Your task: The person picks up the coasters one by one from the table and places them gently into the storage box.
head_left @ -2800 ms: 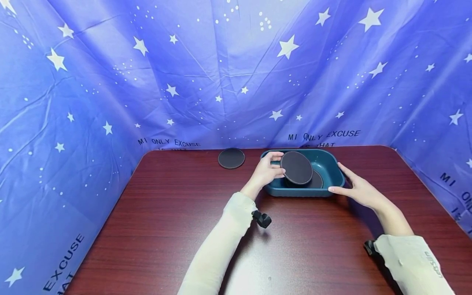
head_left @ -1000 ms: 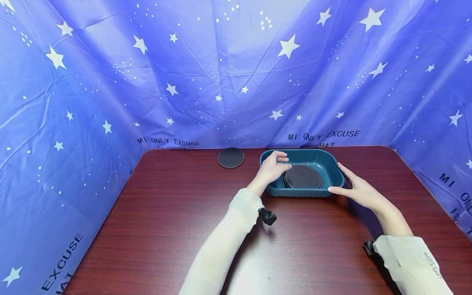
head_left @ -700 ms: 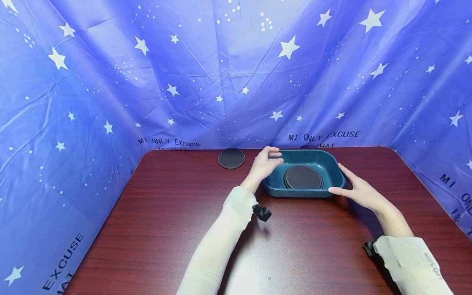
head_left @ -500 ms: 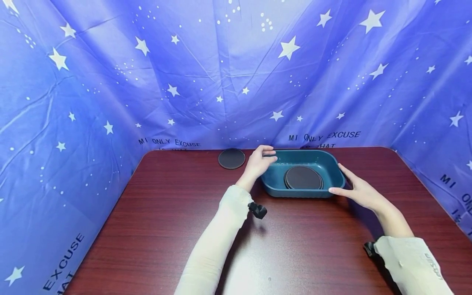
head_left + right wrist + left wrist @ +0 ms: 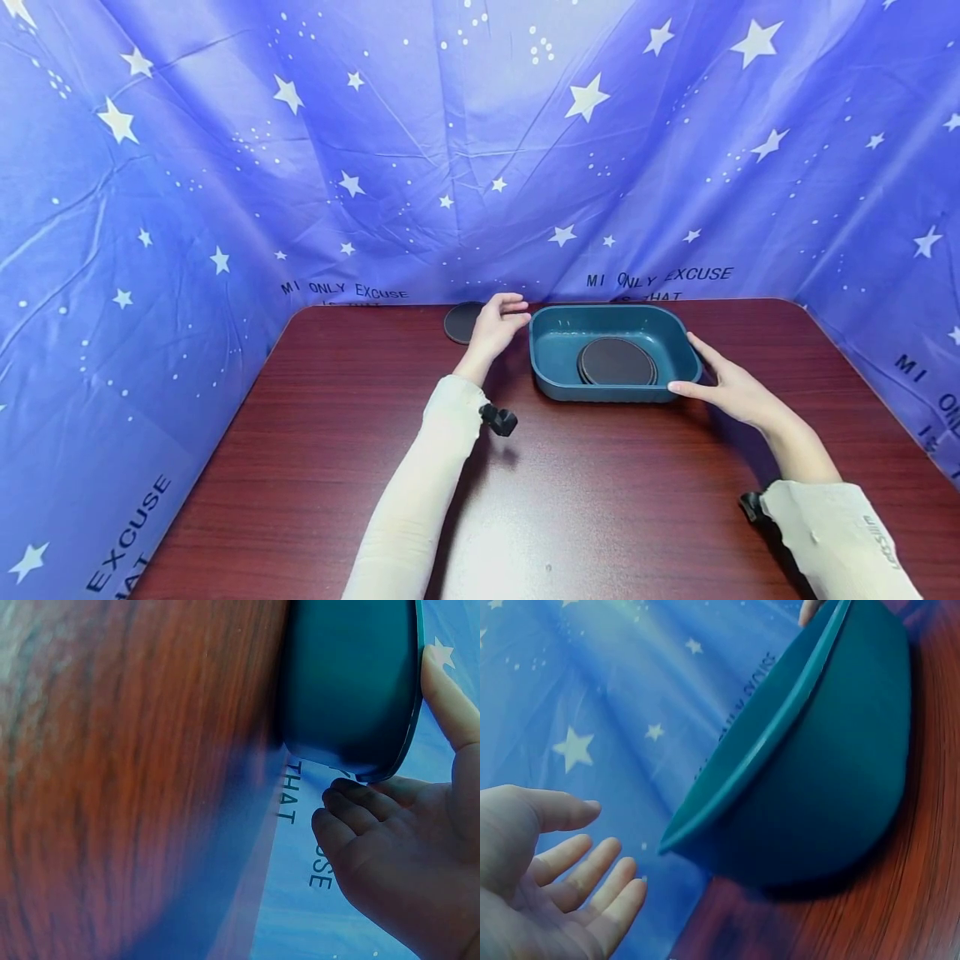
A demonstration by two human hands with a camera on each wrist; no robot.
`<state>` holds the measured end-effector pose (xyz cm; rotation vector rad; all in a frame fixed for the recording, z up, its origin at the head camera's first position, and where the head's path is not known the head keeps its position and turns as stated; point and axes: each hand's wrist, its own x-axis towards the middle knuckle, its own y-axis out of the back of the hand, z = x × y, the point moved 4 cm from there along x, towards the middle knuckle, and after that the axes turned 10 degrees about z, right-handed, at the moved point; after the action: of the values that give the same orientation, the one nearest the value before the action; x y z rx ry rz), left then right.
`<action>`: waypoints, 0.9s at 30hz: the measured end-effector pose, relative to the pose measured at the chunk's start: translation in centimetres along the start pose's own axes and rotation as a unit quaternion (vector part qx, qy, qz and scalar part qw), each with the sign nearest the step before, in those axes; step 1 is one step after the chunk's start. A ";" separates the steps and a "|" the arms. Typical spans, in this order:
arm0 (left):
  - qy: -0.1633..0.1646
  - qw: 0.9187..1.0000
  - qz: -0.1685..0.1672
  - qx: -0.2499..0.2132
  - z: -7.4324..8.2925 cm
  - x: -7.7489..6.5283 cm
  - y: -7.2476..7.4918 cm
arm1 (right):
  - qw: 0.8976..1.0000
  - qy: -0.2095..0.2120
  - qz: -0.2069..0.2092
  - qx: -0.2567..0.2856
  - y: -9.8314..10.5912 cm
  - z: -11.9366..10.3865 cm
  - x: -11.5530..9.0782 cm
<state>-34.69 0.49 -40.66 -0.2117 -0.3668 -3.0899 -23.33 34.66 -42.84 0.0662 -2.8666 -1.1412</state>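
Observation:
My left hand (image 5: 495,329) is in the air left of the teal rectangular basin (image 5: 542,385). Its fingers are loosely extended with nothing in them, as the left wrist view also shows. Partly hidden behind this hand lies a round dark coaster (image 5: 459,323) on the table. Inside the basin rests a short stack of similar coasters (image 5: 617,361) with stitched edges. At the basin's right end is my right hand (image 5: 738,392), its thumb touching the front rim and its straight fingers along the far side. In the right wrist view the thumb (image 5: 448,701) lies against the rim.
The dark red wood-grain table (image 5: 600,500) has rounded far corners. A blue curtain (image 5: 420,167) with white stars and printed lettering hangs around its back and sides. Each sleeved wrist carries a small black camera mount (image 5: 501,419).
A tilted coaster in my left hand was laid on the stack in the basin. That hand then drew out leftward and now overlaps the coaster on the table. My right hand stayed put.

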 end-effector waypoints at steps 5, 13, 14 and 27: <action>-0.009 1.000 0.019 -0.009 -1.1 0.5 1.5 | 1.000 -0.002 0.000 -0.006 0.0 0.0 0.0; -0.027 0.998 0.053 -0.003 -2.7 1.1 3.6 | 1.000 0.003 0.002 -0.001 0.0 0.0 0.0; -0.031 0.998 0.057 0.000 -2.9 1.2 3.7 | 1.000 0.004 0.002 -0.001 0.0 0.0 0.0; -0.055 0.989 0.123 0.065 -6.1 1.9 6.0 | 1.000 -0.001 -0.001 -0.005 0.0 0.0 0.0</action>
<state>-37.15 -6.81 -44.91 -0.3936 -0.5013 -2.8082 -23.33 34.67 -42.78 0.0682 -2.8625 -1.1564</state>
